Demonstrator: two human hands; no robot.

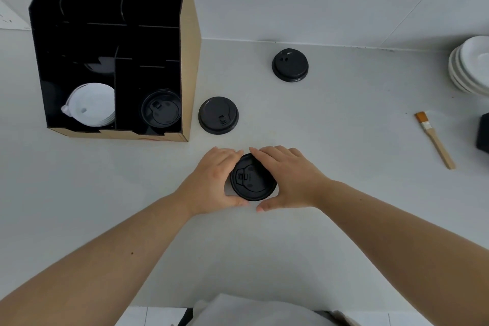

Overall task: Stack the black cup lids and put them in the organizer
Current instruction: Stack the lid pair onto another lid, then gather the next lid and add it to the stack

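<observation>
Your left hand (211, 180) and right hand (288, 180) each close their grip on opposite edges of a round black plastic cup lid (252, 177) resting low over the white tabletop (344, 127). Just beyond your fingers lies a second black lid (218, 115); a third black lid (290, 66) sits farther off to the right. Beyond and left of your left hand, the black compartmented organizer (189, 61) holds one black lid in its front right slot (161, 111), beside white lids (92, 104).
</observation>
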